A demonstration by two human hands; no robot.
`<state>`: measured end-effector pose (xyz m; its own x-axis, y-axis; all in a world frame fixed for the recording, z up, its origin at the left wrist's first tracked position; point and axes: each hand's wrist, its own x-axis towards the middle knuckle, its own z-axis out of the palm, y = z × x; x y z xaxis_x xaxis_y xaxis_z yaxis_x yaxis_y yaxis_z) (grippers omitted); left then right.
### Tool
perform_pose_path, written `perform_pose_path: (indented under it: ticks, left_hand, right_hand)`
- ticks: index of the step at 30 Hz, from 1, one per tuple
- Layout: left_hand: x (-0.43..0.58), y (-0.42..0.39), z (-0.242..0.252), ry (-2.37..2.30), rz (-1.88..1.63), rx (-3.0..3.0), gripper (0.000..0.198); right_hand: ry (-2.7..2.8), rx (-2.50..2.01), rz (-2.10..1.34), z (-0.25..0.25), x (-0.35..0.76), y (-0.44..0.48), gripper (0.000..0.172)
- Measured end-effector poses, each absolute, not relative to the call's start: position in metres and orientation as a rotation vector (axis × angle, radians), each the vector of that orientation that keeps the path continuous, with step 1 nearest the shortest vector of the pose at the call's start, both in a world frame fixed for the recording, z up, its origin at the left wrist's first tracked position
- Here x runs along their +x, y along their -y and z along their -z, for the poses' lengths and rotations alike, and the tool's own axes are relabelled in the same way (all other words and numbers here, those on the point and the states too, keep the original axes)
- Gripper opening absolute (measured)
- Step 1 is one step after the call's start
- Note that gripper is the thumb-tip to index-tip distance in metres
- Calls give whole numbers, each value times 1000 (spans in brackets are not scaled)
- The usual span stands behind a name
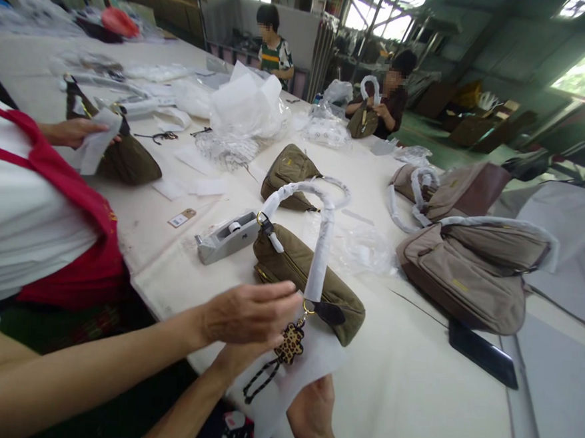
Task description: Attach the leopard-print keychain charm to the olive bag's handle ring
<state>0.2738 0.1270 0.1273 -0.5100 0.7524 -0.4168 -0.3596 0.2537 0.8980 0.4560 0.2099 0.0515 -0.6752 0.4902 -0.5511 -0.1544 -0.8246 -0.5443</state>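
An olive handbag [289, 265] lies on the white table [411, 387], its handle [320, 248] wrapped in white paper. A leopard-print charm [290, 342] with a black cord hangs from the handle's gold ring. My left hand [235, 360] reaches up to the charm from below, its fingers mostly hidden under a co-worker's hand [251, 309] that pinches at the ring. My right hand [313, 407] is low in view and grips the edge of a white paper sheet [307, 367] spread under the bag and charm.
A grey tape dispenser [226, 236] stands left of the bag. Another olive bag [288, 172] and crumpled plastic lie behind it, and tan bags [469, 271] lie to the right near a black phone [483, 352]. The co-worker in a red apron [73, 197] stands on my left. Two people work at the far end.
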Motion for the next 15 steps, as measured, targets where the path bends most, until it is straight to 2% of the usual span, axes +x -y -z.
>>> perform_pose_path:
  ticks: [2,6,9,15]
  left_hand:
    - [273,-120,-121,-1513,-1564,405,20]
    - [311,-122,-79,-1443,-1635,361,36]
    - [328,-126,-61,-1393,-1638,327,35]
    - [322,-125,-71,-1296,-1620,224,33]
  right_hand:
    - [540,-910,-2645,-56,461,-217,50]
    - [416,-802,-2745,-59,456,-219,45]
    - [476,-818,-2745,-59,454,-218,44]
    - [621,-843,-2738,-63,452,-221,45]
